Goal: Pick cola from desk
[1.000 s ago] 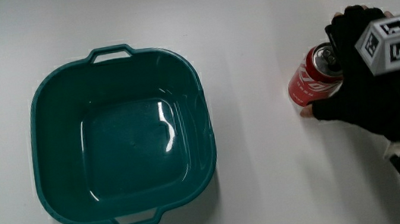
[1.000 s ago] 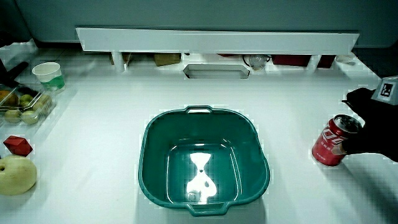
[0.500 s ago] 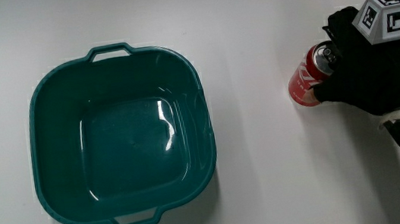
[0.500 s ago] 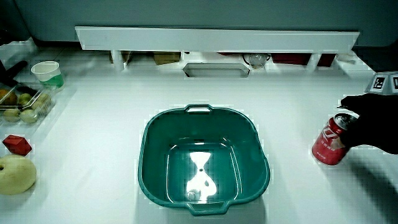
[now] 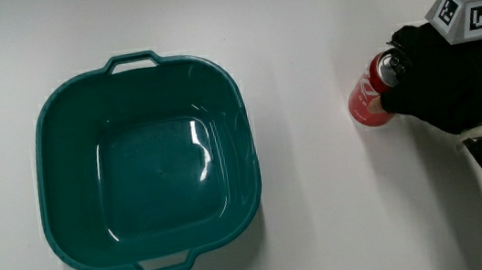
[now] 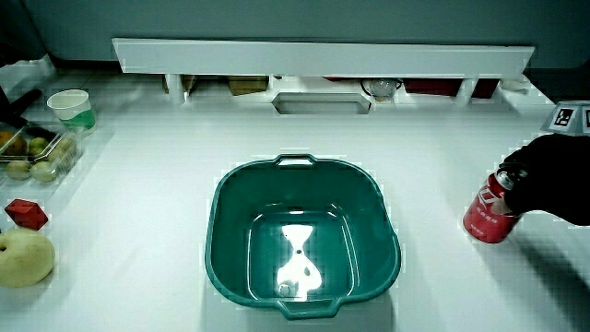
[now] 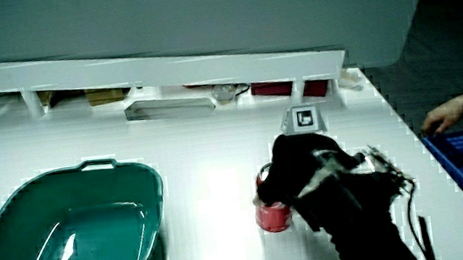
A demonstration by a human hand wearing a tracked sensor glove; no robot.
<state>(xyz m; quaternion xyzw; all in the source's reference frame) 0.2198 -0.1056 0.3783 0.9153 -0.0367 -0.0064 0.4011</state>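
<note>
My fingers (image 5: 401, 89) are curled tight around the upper part of the cola can (image 5: 370, 100), which stands on the table (image 5: 325, 217) beside the teal basin (image 5: 146, 170); gripped this high, 1 jerky lift could tip it.

We see the cola (image 5: 369, 99) as a small red can with white lettering on its side and a silver top, standing on the white table with its base on the surface and leaning slightly. Black gloved fingers wrap its upper part, so in the main view only the side facing the teal tub and a bit of the lid show. In both side views (image 6: 487, 216) (image 7: 272, 214) the lower red body stands clear below the glove.
</note>
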